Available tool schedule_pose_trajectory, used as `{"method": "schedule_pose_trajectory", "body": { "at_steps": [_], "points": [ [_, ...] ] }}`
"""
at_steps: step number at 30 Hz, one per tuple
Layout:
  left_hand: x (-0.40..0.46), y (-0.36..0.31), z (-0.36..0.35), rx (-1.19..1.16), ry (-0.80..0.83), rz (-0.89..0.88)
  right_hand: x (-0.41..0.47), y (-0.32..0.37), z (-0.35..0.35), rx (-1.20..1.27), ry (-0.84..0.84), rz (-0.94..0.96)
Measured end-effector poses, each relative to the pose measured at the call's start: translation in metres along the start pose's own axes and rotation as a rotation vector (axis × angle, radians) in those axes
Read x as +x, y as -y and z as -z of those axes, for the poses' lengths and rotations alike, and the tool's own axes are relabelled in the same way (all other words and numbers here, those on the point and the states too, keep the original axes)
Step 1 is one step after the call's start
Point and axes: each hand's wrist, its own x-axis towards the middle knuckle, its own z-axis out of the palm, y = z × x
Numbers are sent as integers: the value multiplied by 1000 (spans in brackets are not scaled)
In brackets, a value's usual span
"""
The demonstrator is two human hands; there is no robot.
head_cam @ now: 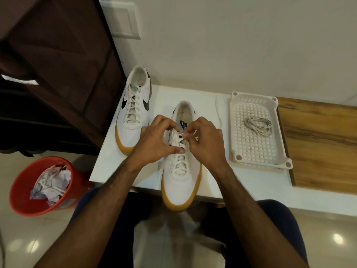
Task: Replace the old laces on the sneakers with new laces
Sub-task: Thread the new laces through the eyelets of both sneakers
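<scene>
I assess this as a domestic interior, likely a bedroom or entry area. Evidence: a dark brown fabric wardrobe [58,60] at upper left, a wall switch plate [124,20] at top, glossy floor tiles [29,238] along the bottom, and a red waste bin [41,185] with crumpled paper at lower left.

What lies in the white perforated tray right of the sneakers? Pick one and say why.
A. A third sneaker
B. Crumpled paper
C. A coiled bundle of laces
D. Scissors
C: a loose coiled bundle of laces lies in the white tray; the crumpled paper sits in the red bin on the floor, and only two sneakers show.
</scene>
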Motion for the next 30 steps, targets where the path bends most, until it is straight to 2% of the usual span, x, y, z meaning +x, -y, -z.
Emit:
{"method": "schedule_pose_trajectory", "body": {
  "at_steps": [5,8,15,18,21,25,27,30],
  "points": [
    [-2,6,6,-47,-8,29,-3,-35,58,277,-234,-306],
    [0,5,4,-63,3,6,-12,-47,73,327,-126,-387],
    [-2,6,0,-58,-16,-13,-8,-6,33,363,40,-95],
    [-1,5,-1,-61,-14,-21,-5,0,12,144,97,41],
    [0,6,-3,-51,-18,-21,2,1,0,-36,118,29],
    [0,6,-2,-32,-18,-30,5,2,-3,-106,132,56],
    [0,6,-2,-33,-16,-33,6,1,-1,-34,71,27],
    [-1,7,0,-32,-15,-29,14,-9,15,288,-66,-109]
  ]
}}
